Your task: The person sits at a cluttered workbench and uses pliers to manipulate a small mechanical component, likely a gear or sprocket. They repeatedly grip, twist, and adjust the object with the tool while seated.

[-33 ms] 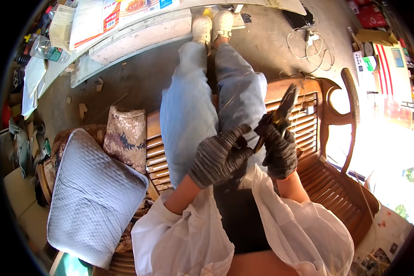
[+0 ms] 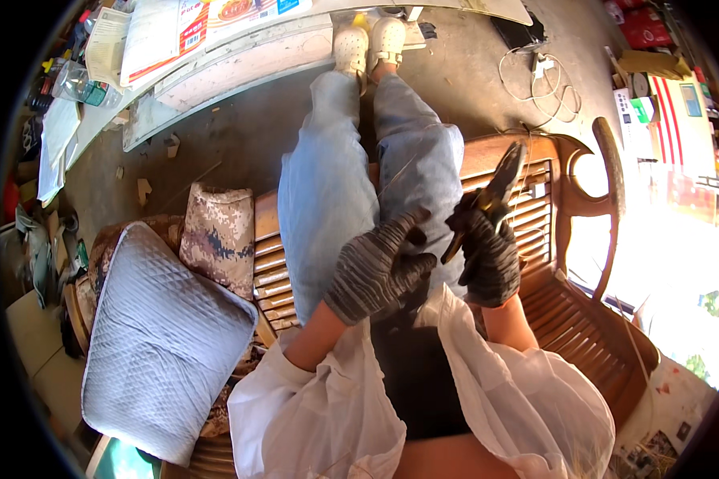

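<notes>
My left hand [image 2: 373, 270], in a striped dark grey knit glove, is above my lap. Its thumb and forefinger are apart, and I see nothing between them. A similar glove covers my right hand [image 2: 489, 262], whose fingers are wrapped round a dark plier-like tool [image 2: 500, 185] with yellow parts. The tool's broad dark end points up and away to the right; a thin end sticks out toward my left hand. Its exact kind is hard to make out in the shade. A small gap separates my two hands, over my legs in blue jeans [image 2: 327, 188].
I sit on a slatted wooden bench [image 2: 571, 319] with a curved armrest [image 2: 613, 199] at the right. A grey quilted cushion [image 2: 164, 343] and a camouflage cloth [image 2: 218, 239] lie at the left. A cluttered table [image 2: 240, 76] stands ahead; a white cable [image 2: 535, 96] lies on the floor.
My right hand and the tool have shifted slightly to the right. My left hand has drawn back a little to the left, and the gap between the hands is wider.
</notes>
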